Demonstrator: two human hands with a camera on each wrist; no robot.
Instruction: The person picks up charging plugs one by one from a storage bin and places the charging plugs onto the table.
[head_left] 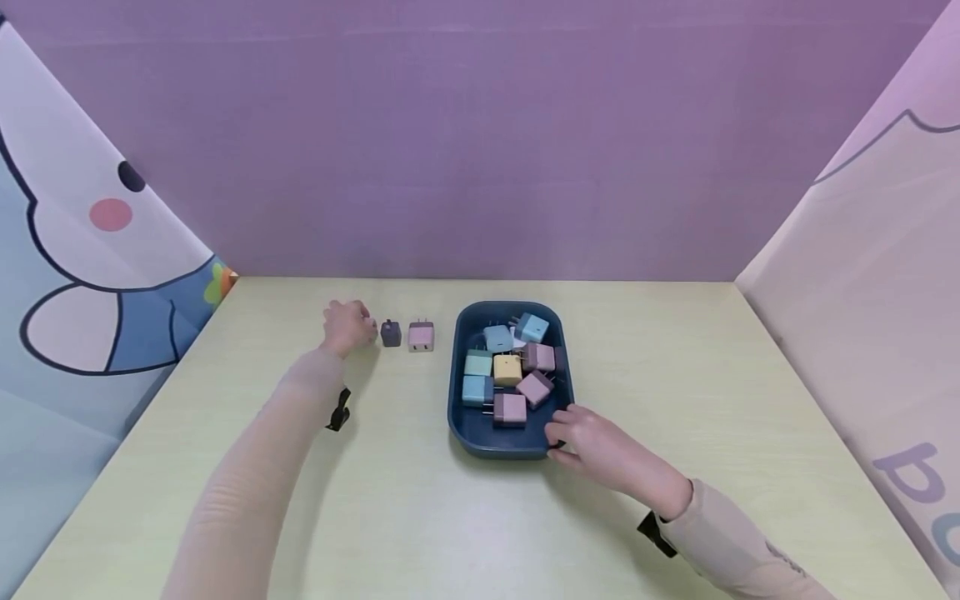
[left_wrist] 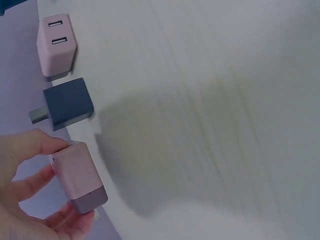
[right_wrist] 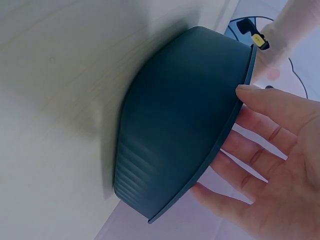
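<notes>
My left hand (head_left: 348, 327) pinches a pink charger plug (left_wrist: 77, 172) with a mauve end, thumb on one end and fingertips at the other. Right of that hand on the table is a dark navy charger plug (head_left: 391, 334), its prongs toward the back. Beside it lies another pink plug (head_left: 421, 337), whose two USB slots show in the left wrist view. At the near right corner of a dark blue tray (head_left: 498, 443), my right hand (head_left: 596, 446) grips the rim, thumb outside and fingers over the inner side. Several blue, green, pink and yellow plugs, including a yellow one (head_left: 507, 369), lie in the tray.
The pale wooden table (head_left: 712, 375) ends at a purple backdrop (head_left: 480, 150). Printed cloth panels stand along the left and right sides. Each wrist carries a black strap-on piece, such as the right one (head_left: 657, 534).
</notes>
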